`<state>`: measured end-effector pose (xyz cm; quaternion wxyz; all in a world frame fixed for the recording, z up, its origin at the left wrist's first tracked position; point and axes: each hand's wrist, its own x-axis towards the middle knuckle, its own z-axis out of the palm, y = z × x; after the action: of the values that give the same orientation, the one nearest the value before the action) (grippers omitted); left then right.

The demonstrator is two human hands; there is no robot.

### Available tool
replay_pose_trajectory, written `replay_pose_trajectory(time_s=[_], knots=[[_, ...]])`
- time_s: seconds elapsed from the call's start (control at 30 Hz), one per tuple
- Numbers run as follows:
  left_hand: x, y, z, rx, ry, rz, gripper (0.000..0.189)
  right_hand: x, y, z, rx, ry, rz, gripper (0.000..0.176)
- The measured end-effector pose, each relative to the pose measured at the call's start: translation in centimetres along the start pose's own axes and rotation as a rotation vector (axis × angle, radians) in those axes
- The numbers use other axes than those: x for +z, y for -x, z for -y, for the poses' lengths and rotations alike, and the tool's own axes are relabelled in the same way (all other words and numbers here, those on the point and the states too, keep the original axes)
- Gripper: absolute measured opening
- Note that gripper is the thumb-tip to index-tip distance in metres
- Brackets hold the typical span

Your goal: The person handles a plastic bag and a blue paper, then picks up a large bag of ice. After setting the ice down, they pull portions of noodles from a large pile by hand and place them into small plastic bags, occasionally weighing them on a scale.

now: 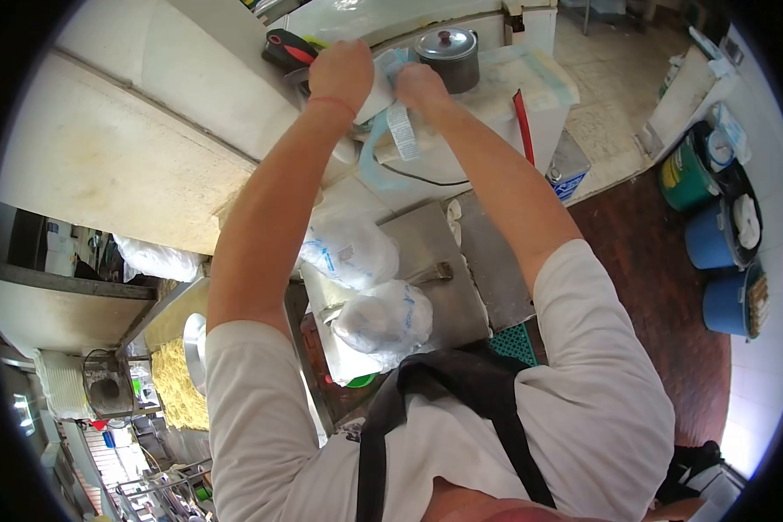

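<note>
Evidently left hand, right hand both curled by pale-blue plastic, grip hidden; lidded pot beside right

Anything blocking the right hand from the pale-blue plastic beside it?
Nothing visible: the right hand is right at the pale-blue plastic. The lidded pot stands farther right, not between. Exact finger contact is unclear.

Lidded pot on pale counter

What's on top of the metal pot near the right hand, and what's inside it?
A lid with a reddish-brown knob tops the pot and hides its contents; the right hand also covers part of its side.
</note>
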<state>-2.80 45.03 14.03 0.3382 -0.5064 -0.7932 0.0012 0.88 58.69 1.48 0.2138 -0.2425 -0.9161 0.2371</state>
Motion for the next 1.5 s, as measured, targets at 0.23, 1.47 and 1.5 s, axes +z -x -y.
replay_pose_trajectory(time_s=[0.23, 1.47, 1.5], knots=[[0.3, -0.3, 0.4, 0.021, 0.051, 0.035, 0.016, -2.7, 1.1, 1.5, -0.156, 0.068, 0.309, 0.027], [-10.8, 9.4, -2.6, 0.213, 0.273, 0.121, 0.01, -1.0, 19.2, 1.0, -0.09, -0.635, -0.044, 0.033], [-12.7, 12.5, -1.9, 0.167, 0.41, 0.254, 0.014, -0.8, 22.3, 0.9, -0.042, -0.701, 0.131, 0.029]])
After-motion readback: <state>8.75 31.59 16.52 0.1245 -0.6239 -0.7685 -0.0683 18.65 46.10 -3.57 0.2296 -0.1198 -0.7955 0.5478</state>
